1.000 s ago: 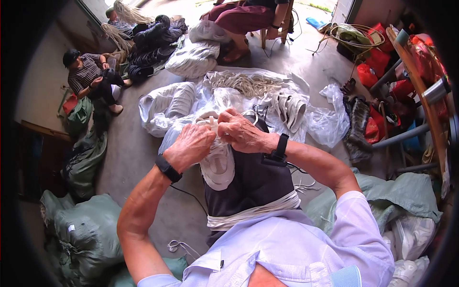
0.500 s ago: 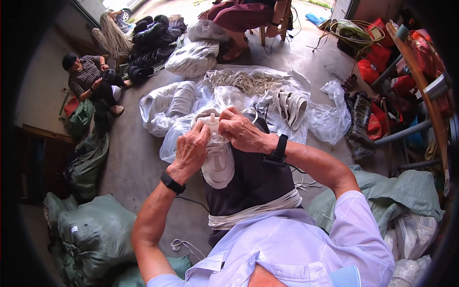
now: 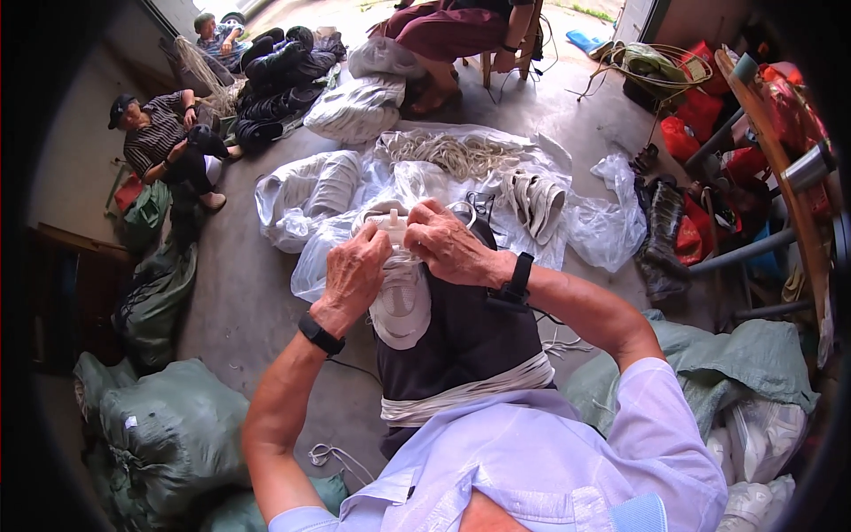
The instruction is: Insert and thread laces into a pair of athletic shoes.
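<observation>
A white sneaker (image 3: 401, 310) rests on my dark-trousered left thigh, toe toward me, its tongue (image 3: 390, 222) standing up between my hands. My left hand (image 3: 356, 270) is closed in a pinch at the left edge of the lace opening. From the right, my right hand (image 3: 449, 248) pinches close to the tongue, fingers curled. A pale shoelace (image 3: 472, 213) loops out beyond that hand; its part between my fingers is hidden. Across my lap lies a bundle of white laces (image 3: 470, 390).
Ahead, a plastic sheet on the floor bears a heap of laces (image 3: 452, 152) and stacked shoe uppers (image 3: 534, 204). Green sacks (image 3: 173, 417) stand at left and right. A wooden-edged rack (image 3: 780, 155) is at right. Co-workers sit at the far left (image 3: 160, 133) and ahead.
My hands stay at the sneaker's opening with barely any shift. The view has moved slightly. At the far left, a co-worker behind the dark pile has come more into view.
</observation>
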The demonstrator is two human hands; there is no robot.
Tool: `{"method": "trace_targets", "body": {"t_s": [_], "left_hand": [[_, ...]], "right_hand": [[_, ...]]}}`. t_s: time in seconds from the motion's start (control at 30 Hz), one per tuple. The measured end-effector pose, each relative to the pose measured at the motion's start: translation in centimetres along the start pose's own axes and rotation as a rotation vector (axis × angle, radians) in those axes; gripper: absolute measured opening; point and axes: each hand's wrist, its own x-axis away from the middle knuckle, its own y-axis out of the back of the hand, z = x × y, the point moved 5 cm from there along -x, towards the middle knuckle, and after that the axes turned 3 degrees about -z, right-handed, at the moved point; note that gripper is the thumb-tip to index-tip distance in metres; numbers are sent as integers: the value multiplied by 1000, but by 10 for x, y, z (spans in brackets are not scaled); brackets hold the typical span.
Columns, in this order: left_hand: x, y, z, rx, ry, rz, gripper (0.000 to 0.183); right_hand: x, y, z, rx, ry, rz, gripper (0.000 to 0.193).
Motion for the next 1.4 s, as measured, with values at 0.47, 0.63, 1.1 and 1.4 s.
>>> {"method": "trace_targets", "body": {"t_s": [0.47,0.63,1.1,1.4], "left_hand": [[-1,0,-3,59,99,-65,5],[-3,11,-3,120,176,-119,6],[-1,19,31,239,84,-35,8],[14,22,45,362,147,-12,7]], "right_hand": [[-8,-4,4,233,4,64,4],[-11,-7,14,451,-2,120,16],[-27,-27,-8,58,-242,162,26],[-38,-3,-10,-124,-176,196,17]]}}
